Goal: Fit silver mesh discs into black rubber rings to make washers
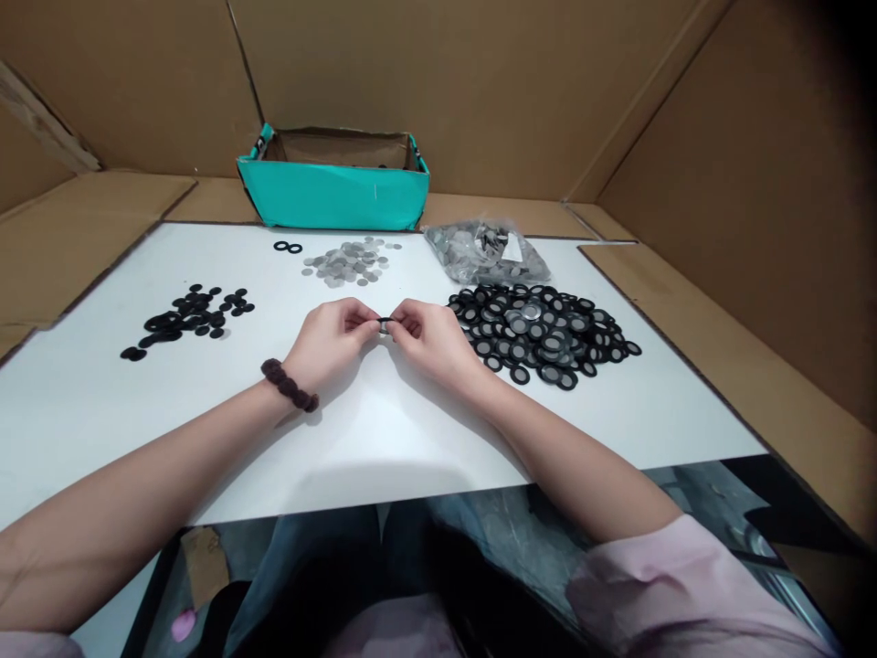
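Over the white counter, the left hand and right hand — fingertips closed — pinch a black-rimmed round disc between them; a heap of black-rimmed grey discs lies beside the right hand, a turquoise cardboard box beyond.

no legible text or numbers, white patch on clear bag unreadable, corner marks on teal box illegible
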A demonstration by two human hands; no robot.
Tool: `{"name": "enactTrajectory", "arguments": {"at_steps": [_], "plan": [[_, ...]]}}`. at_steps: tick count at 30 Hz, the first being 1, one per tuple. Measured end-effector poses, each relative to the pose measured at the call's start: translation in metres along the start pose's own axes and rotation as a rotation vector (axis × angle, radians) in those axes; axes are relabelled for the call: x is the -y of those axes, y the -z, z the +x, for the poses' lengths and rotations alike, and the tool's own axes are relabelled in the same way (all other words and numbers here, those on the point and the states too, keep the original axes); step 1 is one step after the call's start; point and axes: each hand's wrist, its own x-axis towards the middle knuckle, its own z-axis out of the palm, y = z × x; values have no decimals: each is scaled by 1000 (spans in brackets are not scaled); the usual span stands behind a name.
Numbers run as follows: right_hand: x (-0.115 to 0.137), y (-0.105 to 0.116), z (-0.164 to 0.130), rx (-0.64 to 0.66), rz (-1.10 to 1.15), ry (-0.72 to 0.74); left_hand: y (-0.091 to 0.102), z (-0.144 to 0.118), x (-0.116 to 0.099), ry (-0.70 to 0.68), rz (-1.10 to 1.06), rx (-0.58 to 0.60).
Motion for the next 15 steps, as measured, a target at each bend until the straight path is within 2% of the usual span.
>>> {"name": "enactTrajectory", "arguments": {"at_steps": [4,10,15], "plan": [[0,-4,3,2,106,-100,-4,0,0,7,-113,-43],[-2,-2,9,217,620,-389,-1,-1,-5,-17,-167,3],[-4,2,9,291,709,-415,2,-3,-9,-16,-156,33]]}}
